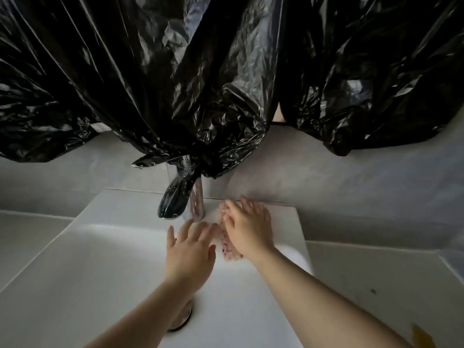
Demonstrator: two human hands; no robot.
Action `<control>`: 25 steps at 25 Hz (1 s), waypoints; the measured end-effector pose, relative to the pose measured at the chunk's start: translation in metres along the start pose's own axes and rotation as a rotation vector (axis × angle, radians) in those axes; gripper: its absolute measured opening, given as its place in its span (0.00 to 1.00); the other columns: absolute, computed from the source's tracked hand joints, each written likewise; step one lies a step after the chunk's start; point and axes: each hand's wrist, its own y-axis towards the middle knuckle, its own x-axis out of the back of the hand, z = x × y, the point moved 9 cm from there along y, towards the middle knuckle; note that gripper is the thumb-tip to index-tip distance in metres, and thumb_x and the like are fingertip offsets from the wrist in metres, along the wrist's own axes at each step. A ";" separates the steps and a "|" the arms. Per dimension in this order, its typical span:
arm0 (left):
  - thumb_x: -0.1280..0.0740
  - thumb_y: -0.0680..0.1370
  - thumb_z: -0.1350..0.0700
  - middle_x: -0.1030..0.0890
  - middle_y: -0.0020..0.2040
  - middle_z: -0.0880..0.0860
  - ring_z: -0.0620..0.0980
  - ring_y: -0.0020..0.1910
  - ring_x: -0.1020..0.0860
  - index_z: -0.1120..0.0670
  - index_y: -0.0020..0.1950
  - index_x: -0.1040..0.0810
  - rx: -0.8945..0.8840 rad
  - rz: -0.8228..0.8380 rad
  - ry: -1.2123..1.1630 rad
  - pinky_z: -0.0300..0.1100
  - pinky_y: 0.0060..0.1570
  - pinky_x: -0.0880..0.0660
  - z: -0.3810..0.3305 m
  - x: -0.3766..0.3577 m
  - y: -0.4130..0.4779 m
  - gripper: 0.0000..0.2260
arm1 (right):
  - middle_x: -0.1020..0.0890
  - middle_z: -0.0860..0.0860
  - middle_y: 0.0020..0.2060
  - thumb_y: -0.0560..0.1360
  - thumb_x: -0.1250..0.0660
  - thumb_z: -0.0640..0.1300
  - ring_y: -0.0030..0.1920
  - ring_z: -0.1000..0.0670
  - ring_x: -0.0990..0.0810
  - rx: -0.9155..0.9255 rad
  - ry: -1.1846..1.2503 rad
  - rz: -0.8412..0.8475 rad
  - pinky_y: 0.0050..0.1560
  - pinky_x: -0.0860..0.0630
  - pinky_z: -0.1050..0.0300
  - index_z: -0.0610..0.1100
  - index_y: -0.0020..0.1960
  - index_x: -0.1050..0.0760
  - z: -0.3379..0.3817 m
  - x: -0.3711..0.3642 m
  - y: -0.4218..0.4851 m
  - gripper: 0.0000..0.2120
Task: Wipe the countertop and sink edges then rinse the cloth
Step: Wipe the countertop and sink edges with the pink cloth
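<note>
Pressing pink cloth (229, 251) flat onto back rim of sink (283, 222), just right of faucet (175, 194), with right hand (247, 227), fingers straight and spread. Hovering left hand (189, 252) beside it, relaxed, grasping nothing, fingertips just beside cloth edge. Black plastic sheeting (200, 84) draped above, behind faucet.

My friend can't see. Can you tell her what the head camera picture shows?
A person's right hand presses a pink cloth flat on the back rim of a white sink, just right of the chrome faucet. The left hand hovers open beside it, fingers spread. Shiny black plastic hangs over the wall behind.
</note>
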 end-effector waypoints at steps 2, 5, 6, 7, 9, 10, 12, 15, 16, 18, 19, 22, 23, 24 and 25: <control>0.27 0.65 0.52 0.20 0.55 0.49 0.54 0.61 0.27 0.47 0.59 0.26 -0.021 -0.033 0.016 0.64 0.56 0.32 -0.001 -0.006 0.001 0.23 | 0.47 0.50 0.77 0.80 0.56 0.58 0.76 0.42 0.52 -0.045 -0.175 0.091 0.73 0.56 0.38 0.62 0.74 0.47 -0.005 -0.020 0.005 0.22; 0.36 0.69 0.48 0.21 0.58 0.51 0.56 0.62 0.26 0.49 0.61 0.30 -0.039 -0.067 -0.004 0.63 0.59 0.32 -0.004 -0.010 -0.005 0.21 | 0.40 0.50 0.75 0.74 0.66 0.60 0.75 0.42 0.45 -0.030 -0.284 0.009 0.73 0.52 0.40 0.59 0.74 0.45 -0.009 -0.025 0.002 0.31; 0.39 0.69 0.47 0.21 0.57 0.52 0.57 0.61 0.25 0.50 0.61 0.30 -0.022 -0.025 -0.010 0.62 0.59 0.32 -0.004 -0.013 -0.005 0.21 | 0.32 0.48 0.71 0.74 0.63 0.58 0.72 0.41 0.36 -0.006 -0.296 -0.070 0.72 0.44 0.43 0.55 0.72 0.37 -0.007 -0.021 -0.003 0.31; 0.38 0.69 0.47 0.20 0.57 0.53 0.58 0.60 0.24 0.52 0.60 0.28 0.001 0.028 0.001 0.61 0.60 0.32 -0.003 -0.017 -0.005 0.21 | 0.23 0.47 0.64 0.75 0.57 0.55 0.66 0.42 0.27 0.020 -0.275 -0.170 0.67 0.34 0.45 0.50 0.67 0.28 -0.005 -0.013 -0.009 0.29; 0.30 0.68 0.49 0.22 0.60 0.55 0.59 0.63 0.26 0.55 0.62 0.26 0.030 0.093 0.012 0.59 0.64 0.34 -0.010 -0.018 -0.007 0.24 | 0.16 0.46 0.51 0.75 0.47 0.48 0.54 0.43 0.18 0.069 -0.209 -0.294 0.58 0.23 0.48 0.44 0.56 0.19 -0.009 0.001 -0.019 0.21; 0.30 0.70 0.49 0.25 0.65 0.56 0.58 0.67 0.31 0.56 0.66 0.28 0.056 0.136 0.015 0.58 0.67 0.37 -0.012 -0.016 -0.008 0.26 | 0.15 0.46 0.47 0.74 0.45 0.46 0.50 0.44 0.17 0.078 -0.197 -0.316 0.56 0.21 0.49 0.43 0.52 0.18 -0.011 0.007 -0.025 0.19; 0.41 0.78 0.47 0.40 0.75 0.52 0.54 0.75 0.46 0.53 0.74 0.42 0.077 0.191 -0.005 0.53 0.72 0.52 -0.021 -0.013 -0.011 0.26 | 0.15 0.48 0.42 0.75 0.47 0.46 0.46 0.46 0.16 0.050 -0.049 -0.268 0.53 0.21 0.53 0.44 0.48 0.17 -0.017 0.023 -0.037 0.20; 0.49 0.80 0.46 0.45 0.76 0.46 0.48 0.75 0.53 0.47 0.75 0.47 -0.001 0.186 -0.111 0.49 0.73 0.58 -0.064 -0.004 -0.017 0.23 | 0.16 0.52 0.37 0.78 0.49 0.46 0.40 0.51 0.17 -0.212 0.331 -0.102 0.47 0.23 0.59 0.53 0.53 0.20 -0.056 0.040 -0.053 0.19; 0.49 0.80 0.46 0.44 0.75 0.46 0.48 0.75 0.53 0.47 0.74 0.46 -0.027 0.176 -0.160 0.48 0.73 0.57 -0.081 0.001 -0.019 0.22 | 0.17 0.53 0.35 0.78 0.49 0.48 0.38 0.51 0.17 -0.287 0.450 -0.096 0.48 0.22 0.56 0.55 0.54 0.20 -0.070 0.050 -0.063 0.18; 0.47 0.80 0.47 0.41 0.74 0.47 0.50 0.75 0.50 0.47 0.73 0.42 -0.075 0.176 -0.224 0.46 0.73 0.53 -0.118 0.004 -0.021 0.21 | 0.19 0.53 0.33 0.76 0.50 0.51 0.40 0.48 0.16 -0.344 0.549 -0.170 0.47 0.20 0.50 0.56 0.54 0.21 -0.102 0.077 -0.083 0.19; 0.45 0.80 0.49 0.37 0.73 0.49 0.51 0.74 0.46 0.48 0.72 0.38 -0.105 0.153 -0.241 0.46 0.72 0.50 -0.142 0.004 -0.022 0.20 | 0.18 0.52 0.35 0.77 0.49 0.50 0.42 0.46 0.17 -0.359 0.526 -0.208 0.48 0.21 0.49 0.55 0.54 0.20 -0.127 0.088 -0.093 0.19; 0.39 0.74 0.54 0.25 0.63 0.53 0.58 0.67 0.32 0.53 0.61 0.25 -0.217 0.094 -0.301 0.49 0.65 0.36 -0.218 0.003 -0.030 0.16 | 0.16 0.46 0.44 0.76 0.49 0.54 0.47 0.41 0.19 -0.442 0.429 -0.275 0.49 0.22 0.47 0.50 0.51 0.20 -0.206 0.113 -0.127 0.20; 0.39 0.74 0.55 0.25 0.63 0.53 0.57 0.67 0.32 0.52 0.60 0.24 -0.255 0.105 -0.292 0.47 0.65 0.36 -0.244 -0.001 -0.033 0.16 | 0.16 0.48 0.42 0.74 0.50 0.57 0.46 0.42 0.18 -0.472 0.449 -0.272 0.48 0.22 0.47 0.52 0.52 0.21 -0.233 0.118 -0.141 0.21; 0.40 0.75 0.55 0.29 0.66 0.51 0.54 0.70 0.36 0.51 0.63 0.26 -0.281 0.148 -0.276 0.45 0.66 0.39 -0.271 -0.011 -0.038 0.16 | 0.16 0.50 0.41 0.74 0.50 0.58 0.45 0.43 0.17 -0.504 0.461 -0.257 0.48 0.21 0.48 0.55 0.52 0.21 -0.261 0.122 -0.159 0.20; 0.42 0.77 0.54 0.33 0.69 0.49 0.51 0.72 0.41 0.50 0.66 0.30 -0.271 0.197 -0.258 0.42 0.68 0.43 -0.289 -0.026 -0.043 0.17 | 0.16 0.51 0.42 0.75 0.49 0.57 0.45 0.44 0.17 -0.518 0.432 -0.252 0.49 0.22 0.49 0.57 0.54 0.22 -0.288 0.125 -0.175 0.18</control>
